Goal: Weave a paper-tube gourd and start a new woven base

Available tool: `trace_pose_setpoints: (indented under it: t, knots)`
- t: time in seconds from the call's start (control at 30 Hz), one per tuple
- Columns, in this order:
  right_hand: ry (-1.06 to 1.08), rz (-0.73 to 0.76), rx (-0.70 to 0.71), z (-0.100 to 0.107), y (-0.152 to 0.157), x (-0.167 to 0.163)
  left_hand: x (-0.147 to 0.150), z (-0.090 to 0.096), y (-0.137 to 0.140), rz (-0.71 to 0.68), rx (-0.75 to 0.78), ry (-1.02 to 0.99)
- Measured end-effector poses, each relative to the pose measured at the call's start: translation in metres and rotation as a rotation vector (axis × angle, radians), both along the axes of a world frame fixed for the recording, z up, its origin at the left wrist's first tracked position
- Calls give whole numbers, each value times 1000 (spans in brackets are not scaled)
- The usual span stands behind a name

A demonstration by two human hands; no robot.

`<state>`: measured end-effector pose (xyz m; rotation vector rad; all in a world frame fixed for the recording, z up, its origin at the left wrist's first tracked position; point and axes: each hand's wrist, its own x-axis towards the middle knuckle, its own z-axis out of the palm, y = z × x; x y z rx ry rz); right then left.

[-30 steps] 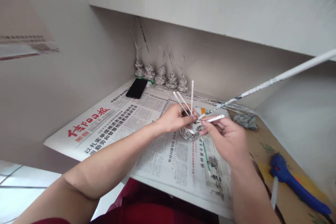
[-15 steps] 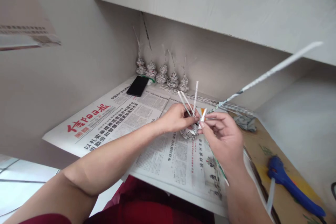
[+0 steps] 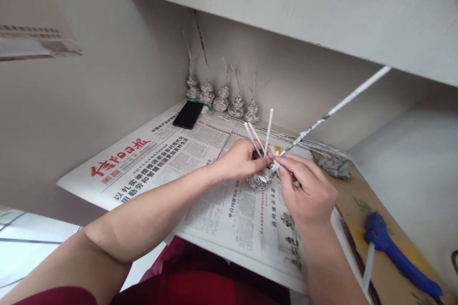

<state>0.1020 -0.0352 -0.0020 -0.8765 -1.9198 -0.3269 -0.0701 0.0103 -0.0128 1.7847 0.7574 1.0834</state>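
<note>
A small round piece woven from rolled newspaper (image 3: 260, 181) rests on the spread newspaper in front of me. Short paper sticks (image 3: 269, 128) poke up from its top. My left hand (image 3: 246, 158) is closed around the upper part of the weave, its thumb and fingers pinching at the stick bases. On the right side of the weave, my right hand (image 3: 308, 186) pinches a paper strip with thumb and forefinger. A long rolled paper tube (image 3: 327, 115) slants up to the right from between the hands. The exact grip of the fingertips is partly hidden.
Several finished gourd-shaped paper pieces (image 3: 222, 98) line the back wall. A black phone (image 3: 188, 115) lies on the newspaper (image 3: 150, 171). Loose paper tubes (image 3: 286, 137) lie behind my hands. On cardboard at the right are a grey crumpled cloth (image 3: 335, 167) and a blue glue gun (image 3: 397, 252).
My right hand has turned and closed in on the weave, folding down a white strip end that stood upright. The long tube has swung lower and shows shorter.
</note>
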Motion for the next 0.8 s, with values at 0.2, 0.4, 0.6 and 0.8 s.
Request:
trace_pose_setpoints:
  t: [0.2,0.4,0.6,0.8]
  knots:
    - [26,124,-101,-1,0,2,0,0,0,30,11,23]
    - [86,185,-143,-5,2,4,-1,1,0,67,70,62]
    - [154,277,-147,-9,6,3,0,2,1,-1,-34,-7]
    - [304,350,-278,-11,5,1,1,4,-1,-54,-97,-76]
